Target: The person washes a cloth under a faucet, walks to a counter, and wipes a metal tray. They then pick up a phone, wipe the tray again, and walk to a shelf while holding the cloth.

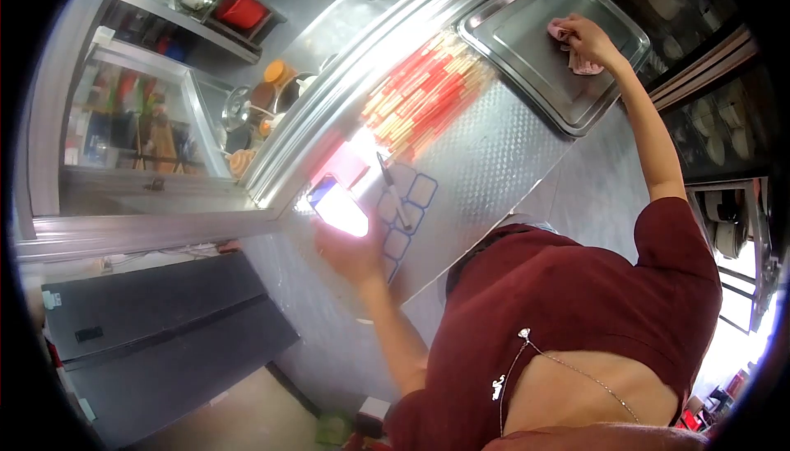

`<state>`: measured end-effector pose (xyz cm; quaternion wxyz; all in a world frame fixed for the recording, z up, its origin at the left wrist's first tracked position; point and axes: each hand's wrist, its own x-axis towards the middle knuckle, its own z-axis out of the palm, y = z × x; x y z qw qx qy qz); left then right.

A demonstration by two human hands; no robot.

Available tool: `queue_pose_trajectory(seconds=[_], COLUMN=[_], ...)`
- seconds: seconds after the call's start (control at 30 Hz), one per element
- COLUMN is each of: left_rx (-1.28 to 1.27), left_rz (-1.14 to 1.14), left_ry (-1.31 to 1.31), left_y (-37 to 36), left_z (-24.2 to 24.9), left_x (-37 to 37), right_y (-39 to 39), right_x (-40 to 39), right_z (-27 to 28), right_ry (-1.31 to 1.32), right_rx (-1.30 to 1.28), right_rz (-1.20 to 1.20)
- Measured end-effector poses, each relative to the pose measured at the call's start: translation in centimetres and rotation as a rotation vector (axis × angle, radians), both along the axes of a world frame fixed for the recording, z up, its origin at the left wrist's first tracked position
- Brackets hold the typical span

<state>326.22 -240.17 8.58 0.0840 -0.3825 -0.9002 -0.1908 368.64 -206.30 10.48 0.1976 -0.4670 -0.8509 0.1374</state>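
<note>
My left hand (pixel 352 255) is closed around a phone (pixel 339 206) whose screen glares white. Under my right hand (pixel 586 38) is a crumpled pink cloth (pixel 586 66), gripped in the fingers over a shiny metal tray (pixel 527 48). Beside the phone, a dark pen or marker (pixel 393 192) lies on a sheet with blue-outlined boxes (pixel 424 191). A pink pad or paper (pixel 347 165) sits just behind the phone, partly washed out by glare. Many red-and-tan paper-wrapped sticks (pixel 424 89) are spread between the phone and the tray.
The metal counter (pixel 518 134) runs along a window frame (pixel 354 56). Beyond it show an orange-lidded jar (pixel 278 72) and a red container (pixel 244 10). A dark panel (pixel 173 319) stands at lower left. Shelves with dishes (pixel 716 126) line the right side.
</note>
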Motion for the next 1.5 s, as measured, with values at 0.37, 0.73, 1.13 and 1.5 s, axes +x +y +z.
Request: queue_pose_trajectory(seconds=[0.37,0.73,1.13,1.5], left_rx=[0.139,0.089,0.099,0.162], left_rz=[-0.015,-0.083,-0.14,-0.222], left_ry=[-0.064,-0.137,-0.193,-0.473], left_y=[0.1,-2.0,-2.4,-3.5], left_z=[0.9,2.2,2.1,1.2], left_x=[0.0,-0.1,-0.4,-2.8], right_y=[-0.1,-0.6,0.7,-3.7], right_x=[0.4,-0.5,1.5,-3.4], right_z=[-0.4,-0.1,-0.2,2.8], right_ry=[-0.079,-0.1,-0.124,0.158], right_rx=[0.098,0.068,0.058,-0.281], right_rz=[-0.08,-0.003,-0.055,0.196])
